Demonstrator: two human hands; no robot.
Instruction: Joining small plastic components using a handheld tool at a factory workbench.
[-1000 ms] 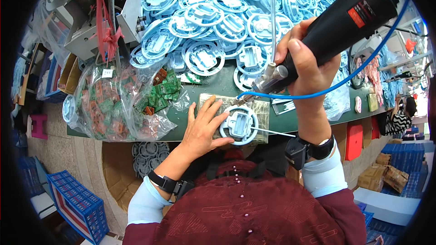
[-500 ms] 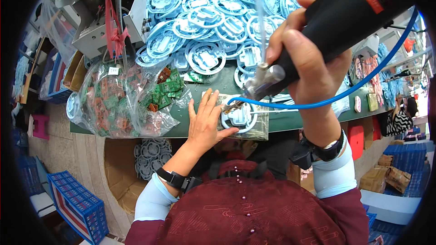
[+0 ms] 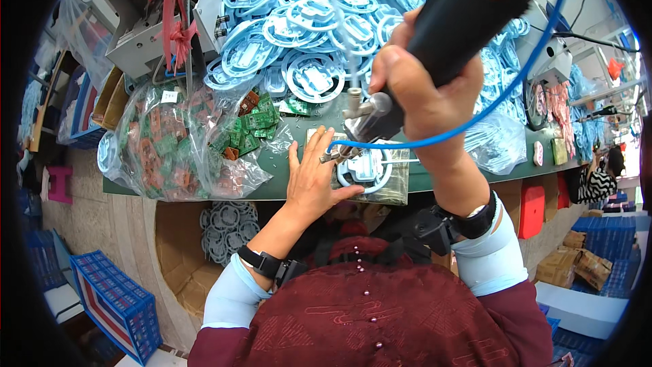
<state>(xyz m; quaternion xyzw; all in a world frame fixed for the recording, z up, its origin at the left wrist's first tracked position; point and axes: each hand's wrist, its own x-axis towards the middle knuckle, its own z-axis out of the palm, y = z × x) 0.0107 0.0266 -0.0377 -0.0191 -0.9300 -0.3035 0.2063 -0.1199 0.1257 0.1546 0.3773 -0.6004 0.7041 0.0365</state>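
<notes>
My right hand (image 3: pixel 428 95) is wrapped round a large black power screwdriver (image 3: pixel 468 17) with a blue hose (image 3: pixel 499 112). The tool leans, its metal tip low at the left side of a light blue round plastic part (image 3: pixel 370 166). Whether the tip touches the part cannot be made out. Under the part is a flat grey-green block (image 3: pixel 396 195) at the table's near edge. My left hand (image 3: pixel 312 183) lies with fingers stretched out along the part's left side, the thumb at its lower rim. A thin white stick-like piece (image 3: pixel 401 161) extends from the part to the right.
A big heap of similar blue parts (image 3: pixel 312 17) covers the far side of the green table (image 3: pixel 282 187). Clear bags of circuit boards (image 3: pixel 163 143) lie at left beside loose green boards (image 3: pixel 258 122). A grey machine (image 3: pixel 139 41) stands behind them. Below is a cardboard box (image 3: pixel 180 251).
My right hand has moved left with the screwdriver, and its tip now sits further left, by my left fingers. My left hand stays beside the part, barely shifted.
</notes>
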